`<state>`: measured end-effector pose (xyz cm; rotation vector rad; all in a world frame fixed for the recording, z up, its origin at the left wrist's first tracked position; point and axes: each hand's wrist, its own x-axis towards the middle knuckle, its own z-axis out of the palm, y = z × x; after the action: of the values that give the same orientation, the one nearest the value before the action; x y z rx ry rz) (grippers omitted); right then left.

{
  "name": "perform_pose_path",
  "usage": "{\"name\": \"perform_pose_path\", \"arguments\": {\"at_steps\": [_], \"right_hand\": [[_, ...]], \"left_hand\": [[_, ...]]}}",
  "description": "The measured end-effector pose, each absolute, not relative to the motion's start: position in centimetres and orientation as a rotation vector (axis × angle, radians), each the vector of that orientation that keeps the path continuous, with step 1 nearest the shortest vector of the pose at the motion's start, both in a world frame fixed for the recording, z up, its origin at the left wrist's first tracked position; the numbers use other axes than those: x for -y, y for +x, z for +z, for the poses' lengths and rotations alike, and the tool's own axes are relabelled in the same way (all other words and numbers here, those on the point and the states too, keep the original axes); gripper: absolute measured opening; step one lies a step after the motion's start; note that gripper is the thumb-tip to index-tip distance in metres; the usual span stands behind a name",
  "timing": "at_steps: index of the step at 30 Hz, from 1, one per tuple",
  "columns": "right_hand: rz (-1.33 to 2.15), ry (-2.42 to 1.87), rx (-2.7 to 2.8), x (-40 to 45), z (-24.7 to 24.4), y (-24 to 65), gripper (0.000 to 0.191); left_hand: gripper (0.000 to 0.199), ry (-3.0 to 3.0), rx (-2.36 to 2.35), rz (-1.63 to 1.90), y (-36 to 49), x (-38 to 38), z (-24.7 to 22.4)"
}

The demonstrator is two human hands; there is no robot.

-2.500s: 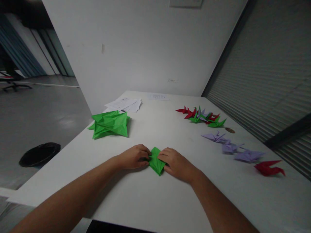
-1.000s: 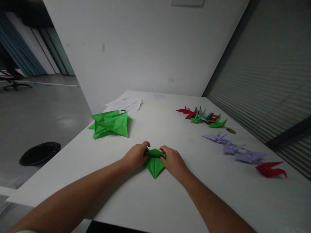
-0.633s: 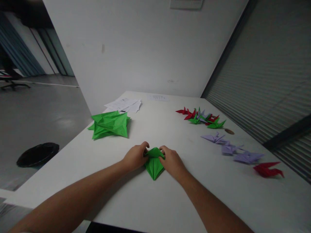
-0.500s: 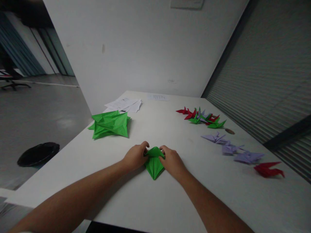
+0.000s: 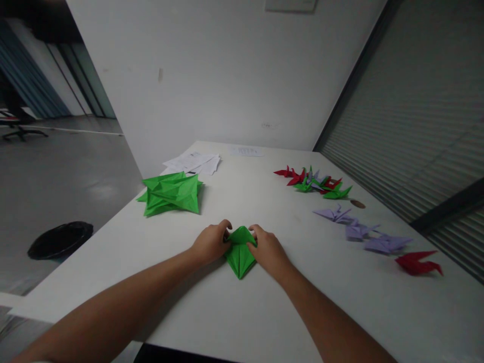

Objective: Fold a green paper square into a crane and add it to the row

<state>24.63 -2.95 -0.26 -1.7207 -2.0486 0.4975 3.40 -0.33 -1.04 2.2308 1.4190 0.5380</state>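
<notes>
A green sheet of origami paper [image 5: 239, 258], folded into a kite shape, lies on the white table in front of me with one point toward me. My left hand [image 5: 212, 243] pinches its left edge near the top, and my right hand [image 5: 267, 248] pinches the right edge opposite. Both thumbs rest on the paper while the curled fingers are partly hidden behind it. Its top flap stands slightly raised between the hands. To the left lies a stack of creased green papers [image 5: 172, 194].
Finished paper cranes in red, green and purple [image 5: 312, 181] cluster at the back right. Nearer me stand several purple cranes [image 5: 387, 244] and a red crane [image 5: 418, 263]. Printed sheets [image 5: 192, 162] lie at the back left. A black-lined bin [image 5: 60, 240] is on the floor, left.
The top flap of the green paper appears raised very slightly higher between my fingers. Both hands keep nearly the same place and grip.
</notes>
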Motion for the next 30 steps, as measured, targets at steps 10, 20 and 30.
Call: {"name": "perform_pose_path", "arguments": {"at_steps": [10, 20, 30], "right_hand": [[0.513, -1.755, 2.036, 3.1, 0.2, 24.4, 0.039], [0.525, -1.726, 2.023, 3.0, 0.0, 24.6, 0.042], [0.541, -1.722, 2.015, 2.8, 0.0, 24.7, 0.04]], "left_hand": [[0.037, 2.231, -1.456, 0.491, 3.6, 0.4, -0.6], [0.034, 2.448, -1.338, 0.657, 2.8, 1.3, 0.2], [0.025, 3.071, -0.95, 0.248, 4.5, 5.6, 2.6]]}}
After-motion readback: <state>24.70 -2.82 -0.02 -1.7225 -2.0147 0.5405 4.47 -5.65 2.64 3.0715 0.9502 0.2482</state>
